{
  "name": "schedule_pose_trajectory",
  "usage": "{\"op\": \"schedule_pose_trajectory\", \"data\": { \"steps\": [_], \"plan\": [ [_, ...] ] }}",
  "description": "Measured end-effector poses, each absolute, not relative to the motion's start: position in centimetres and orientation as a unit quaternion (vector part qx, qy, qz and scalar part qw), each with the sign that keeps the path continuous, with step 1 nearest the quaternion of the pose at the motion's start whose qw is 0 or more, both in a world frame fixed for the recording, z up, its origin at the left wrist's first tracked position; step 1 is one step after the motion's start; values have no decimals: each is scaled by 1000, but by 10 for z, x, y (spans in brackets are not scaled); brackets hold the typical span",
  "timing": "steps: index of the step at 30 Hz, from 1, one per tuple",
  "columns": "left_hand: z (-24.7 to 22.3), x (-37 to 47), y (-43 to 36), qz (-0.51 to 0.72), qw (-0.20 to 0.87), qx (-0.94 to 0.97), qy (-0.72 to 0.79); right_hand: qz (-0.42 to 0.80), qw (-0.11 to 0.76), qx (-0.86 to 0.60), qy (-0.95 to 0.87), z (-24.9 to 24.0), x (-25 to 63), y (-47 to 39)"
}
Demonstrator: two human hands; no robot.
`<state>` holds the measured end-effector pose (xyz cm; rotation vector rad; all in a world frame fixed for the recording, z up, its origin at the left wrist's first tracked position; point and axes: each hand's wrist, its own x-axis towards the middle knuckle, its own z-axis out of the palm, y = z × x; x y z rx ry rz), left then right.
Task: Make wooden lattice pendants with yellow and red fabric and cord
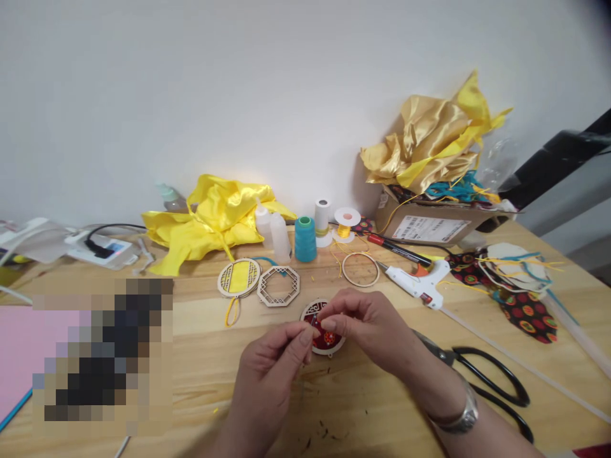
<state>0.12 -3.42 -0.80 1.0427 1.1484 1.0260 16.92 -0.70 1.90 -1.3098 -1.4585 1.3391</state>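
Note:
My left hand (277, 366) and my right hand (370, 327) come together over a round wooden ornament (328, 351) backed with dark red patterned fabric. Each hand is closed in a pinch, thumb against forefinger. What lies between the fingertips is too small to make out, and the hands cover part of the ornament. Just beyond them lie an octagonal wooden lattice frame (298, 289) and a round lattice ornament with yellow fabric (237, 278) and a yellow cord loop. A thin wooden ring (344, 270) lies farther right.
Black-handled scissors (494, 369) lie beside my right forearm, near a white glue gun (420, 284). A teal thread cone (305, 240), white bottles (280, 238) and spools stand at the back. Yellow cloth (210, 219) lies left of them; a fabric-filled cardboard box (429, 222) stands right.

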Motion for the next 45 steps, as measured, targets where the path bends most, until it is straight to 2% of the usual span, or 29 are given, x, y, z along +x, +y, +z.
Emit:
{"op": "schedule_pose_trajectory", "data": {
  "steps": [3,7,15,45],
  "plan": [
    [-3,3,-34,437,582,473,496,606,375,-482,-510,18,164,-9],
    [1,4,-34,427,574,492,496,648,391,-455,-468,16,160,-10],
    [3,4,-33,432,563,488,509,629,426,-455,-465,12,157,-11],
    [4,7,-34,443,592,466,486,640,432,-460,-439,14,157,-13]
  ]
}}
